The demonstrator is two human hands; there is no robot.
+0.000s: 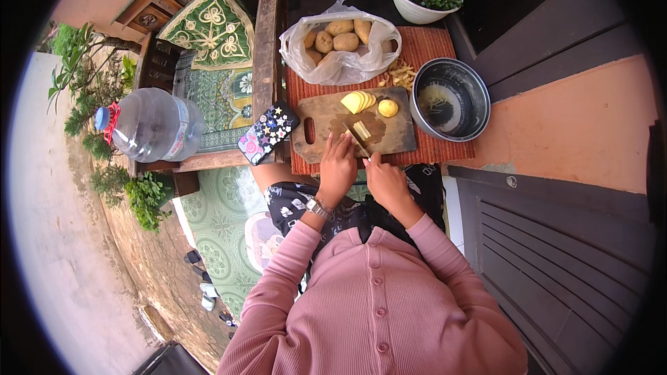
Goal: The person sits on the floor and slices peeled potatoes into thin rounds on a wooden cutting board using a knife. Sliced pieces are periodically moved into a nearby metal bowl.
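A worn wooden cutting board [333, 109] lies before me on a ribbed red-orange cloth. My right hand [387, 182] grips a knife [358, 140] whose blade slants up and left over the board. Beside the knife my left hand [338, 164] rests on the board's near edge, fingers extended; whether anything lies under its fingertips cannot be told. Cut potato sticks [361, 130] lie just past the blade. Farther up are overlapping potato slices [357, 101] and a peeled potato piece [387, 108]. A metal pot [478, 99] with some pale pieces inside stands right of the board.
An open plastic bag [344, 70] of unpeeled potatoes stands behind the board, with peelings [401, 75] beside it. A patterned phone case [268, 133] lies at the left on the bench arm. Farther left is a large water bottle [151, 125]; a potted plant [424, 2] stands at the back.
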